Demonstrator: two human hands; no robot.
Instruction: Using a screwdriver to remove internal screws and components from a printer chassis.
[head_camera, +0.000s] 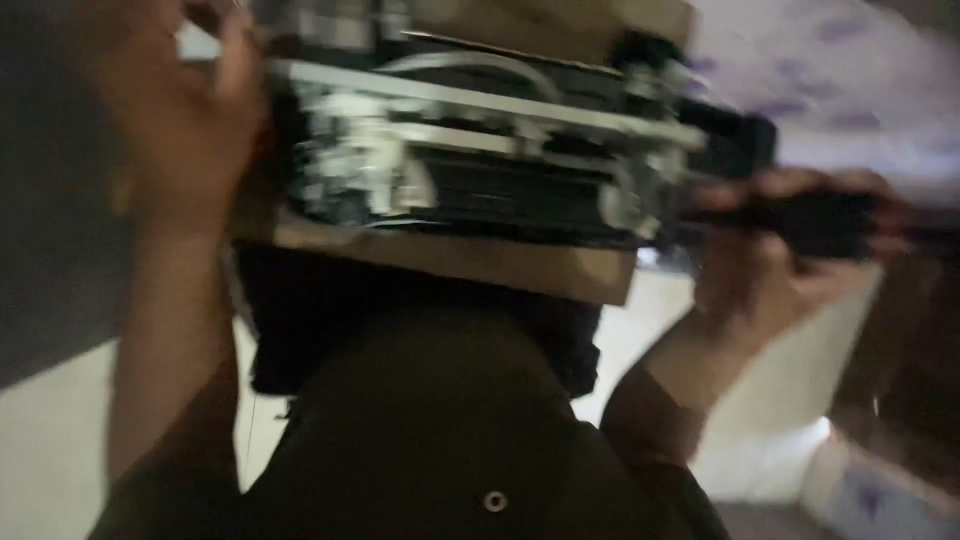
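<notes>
The picture is blurred by motion. A boxy machine (480, 150) with grey metal rails, white parts and black inner parts fills the upper middle. A brown board (470, 262) lies along its lower edge. My left hand (170, 110) grips the machine's left end, fingers wrapped over the top corner. At the right end, my right hand (790, 250) is closed around a black part (820, 220) that sticks out of the machine. Both forearms rise from the bottom of the view. Dark cloth (420, 420) with a small round metal stud hangs below the machine.
A pale cloth with purple marks (830, 90) lies at the upper right. A brown shape (910, 380) stands at the right edge. Pale surface (60, 450) shows at the lower left and a lit pale patch (770, 450) at the lower right.
</notes>
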